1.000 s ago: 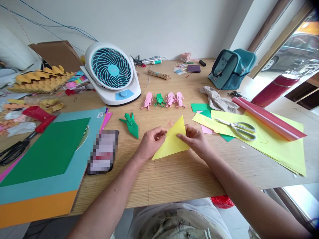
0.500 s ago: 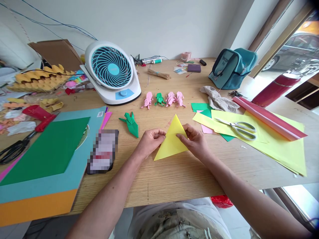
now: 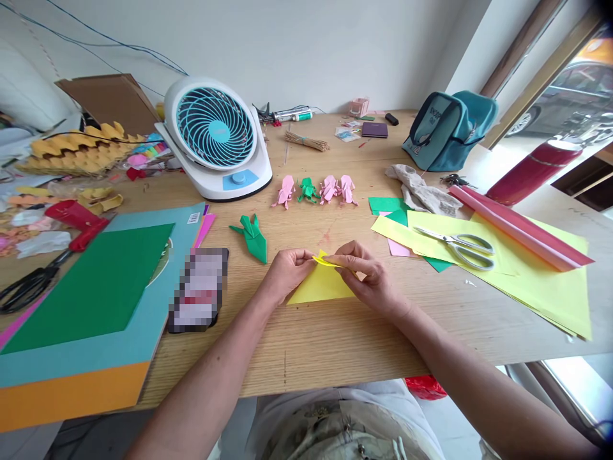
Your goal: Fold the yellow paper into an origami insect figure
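A piece of yellow paper [image 3: 320, 285] lies between my hands over the wooden table, its top part bent down toward me and its lower edge straight. My left hand [image 3: 290, 271] pinches the paper's left side near the fold. On the right, my right hand [image 3: 368, 271] grips the other side, with its index finger stretched along the folded top. Part of the paper is hidden under the fingers. Left of my hands rests a green folded-paper figure [image 3: 253, 239]. Beyond them stands a row of small origami figures, pink [image 3: 286, 191] and green [image 3: 307, 190].
Silver-handled scissors [image 3: 462, 246] lie on yellow sheets [image 3: 541, 287] at right, beside a rolled red sheet [image 3: 520, 227]. A phone [image 3: 198, 291] and green card [image 3: 100, 281] lie left. Behind are a fan [image 3: 215, 137], a teal bag [image 3: 447, 131] and a red bottle [image 3: 531, 171].
The paper's upright tip has been bent down toward me, so the tall triangle is now a lower shape. My right index finger has moved left across the fold.
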A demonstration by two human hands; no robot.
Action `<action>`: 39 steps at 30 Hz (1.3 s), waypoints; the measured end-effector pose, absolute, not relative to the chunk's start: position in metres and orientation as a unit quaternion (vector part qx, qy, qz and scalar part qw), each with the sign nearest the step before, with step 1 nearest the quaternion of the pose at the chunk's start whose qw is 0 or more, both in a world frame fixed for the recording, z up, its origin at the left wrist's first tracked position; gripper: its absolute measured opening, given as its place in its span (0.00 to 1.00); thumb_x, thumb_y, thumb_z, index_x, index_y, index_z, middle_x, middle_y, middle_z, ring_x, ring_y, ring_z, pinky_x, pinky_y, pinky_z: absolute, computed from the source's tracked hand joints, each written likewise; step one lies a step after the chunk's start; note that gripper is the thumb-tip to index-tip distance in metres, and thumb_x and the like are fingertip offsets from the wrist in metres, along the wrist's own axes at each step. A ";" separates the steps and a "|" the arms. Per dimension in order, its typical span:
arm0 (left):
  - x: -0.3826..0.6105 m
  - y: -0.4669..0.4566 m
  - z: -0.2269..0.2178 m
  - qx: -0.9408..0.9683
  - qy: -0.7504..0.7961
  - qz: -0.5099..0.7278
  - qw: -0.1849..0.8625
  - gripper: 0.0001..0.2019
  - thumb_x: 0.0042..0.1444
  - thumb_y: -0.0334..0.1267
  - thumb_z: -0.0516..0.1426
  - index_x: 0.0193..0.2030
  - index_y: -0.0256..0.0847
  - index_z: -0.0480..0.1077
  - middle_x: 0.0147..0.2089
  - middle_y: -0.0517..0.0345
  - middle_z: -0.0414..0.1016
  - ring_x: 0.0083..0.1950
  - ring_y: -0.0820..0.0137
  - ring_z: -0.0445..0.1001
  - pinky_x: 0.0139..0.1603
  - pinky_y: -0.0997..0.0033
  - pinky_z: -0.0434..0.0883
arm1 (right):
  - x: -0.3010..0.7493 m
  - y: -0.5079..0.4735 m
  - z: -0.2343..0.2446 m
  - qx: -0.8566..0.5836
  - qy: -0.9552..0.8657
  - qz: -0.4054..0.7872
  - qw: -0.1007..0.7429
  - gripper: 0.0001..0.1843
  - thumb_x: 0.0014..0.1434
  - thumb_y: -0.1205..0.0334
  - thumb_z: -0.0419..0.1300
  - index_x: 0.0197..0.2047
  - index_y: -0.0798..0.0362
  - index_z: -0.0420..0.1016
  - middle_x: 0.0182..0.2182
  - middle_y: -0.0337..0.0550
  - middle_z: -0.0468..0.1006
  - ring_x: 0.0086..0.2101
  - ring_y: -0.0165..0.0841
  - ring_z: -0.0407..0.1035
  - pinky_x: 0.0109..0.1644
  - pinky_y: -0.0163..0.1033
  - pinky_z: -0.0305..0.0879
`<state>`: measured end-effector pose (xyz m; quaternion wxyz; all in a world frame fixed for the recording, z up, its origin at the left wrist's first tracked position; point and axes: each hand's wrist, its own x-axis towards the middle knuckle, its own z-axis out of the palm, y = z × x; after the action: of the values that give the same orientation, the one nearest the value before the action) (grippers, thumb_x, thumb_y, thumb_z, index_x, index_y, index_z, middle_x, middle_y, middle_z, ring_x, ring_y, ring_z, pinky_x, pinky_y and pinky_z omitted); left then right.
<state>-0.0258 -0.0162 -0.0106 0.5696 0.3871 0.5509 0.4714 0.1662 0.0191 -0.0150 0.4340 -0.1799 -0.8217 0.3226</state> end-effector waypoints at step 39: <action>-0.029 -0.017 -0.002 0.491 0.416 0.495 0.584 0.17 0.56 0.44 0.64 0.48 0.37 0.74 0.51 0.51 0.79 0.54 0.65 0.75 0.55 0.70 0.69 | 0.166 0.007 -0.006 -0.161 -0.921 0.165 0.315 0.21 0.65 0.57 0.57 0.61 0.46 0.70 0.64 0.56 0.60 0.61 0.48 0.59 0.60 0.58 0.60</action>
<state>-0.0291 -0.0170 -0.0022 0.5837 0.4913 0.4156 0.4952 0.1662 0.0067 -0.0064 0.3152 -0.1609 -0.9206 0.1653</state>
